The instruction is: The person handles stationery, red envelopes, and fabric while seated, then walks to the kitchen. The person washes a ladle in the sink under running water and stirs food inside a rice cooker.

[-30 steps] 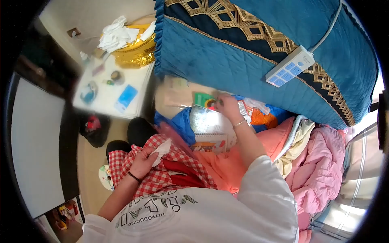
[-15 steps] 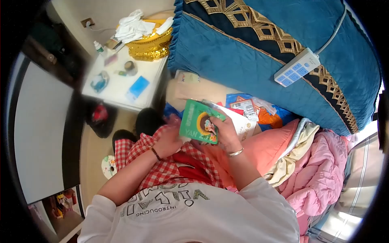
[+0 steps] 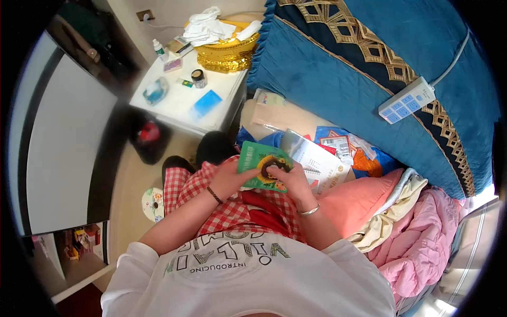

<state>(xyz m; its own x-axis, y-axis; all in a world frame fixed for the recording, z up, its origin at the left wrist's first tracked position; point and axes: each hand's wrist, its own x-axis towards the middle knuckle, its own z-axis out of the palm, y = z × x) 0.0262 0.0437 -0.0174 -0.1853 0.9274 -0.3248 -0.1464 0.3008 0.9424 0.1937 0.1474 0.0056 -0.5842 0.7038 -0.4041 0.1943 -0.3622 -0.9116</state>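
Observation:
A flat green packet (image 3: 252,154) printed with a sunflower picture and pale lettering is held up over my lap. My left hand (image 3: 232,177), wearing a dark beaded bracelet, is closed on its left edge, thumb across the front. On the opposite side my right hand (image 3: 294,182), with a silver bangle, grips the packet, its thumb over the dark centre of the flower. The fingers behind it are hidden. Just beyond the right hand lies a white printed booklet or box (image 3: 332,168), partly covered. Red-and-white checked cloth (image 3: 216,208) covers my legs below.
A white bedside table (image 3: 177,117) at left bears a jar (image 3: 198,78), a blue packet (image 3: 206,103) and a gold basket (image 3: 224,55). A power strip (image 3: 406,100) rests on the blue quilted bed cover (image 3: 338,68). Orange and pink bedding (image 3: 420,238) is heaped at right.
The left hand has come onto the packet's left edge, and the right thumb has shifted over its front. The whole view has swung, so the surroundings sit further right.

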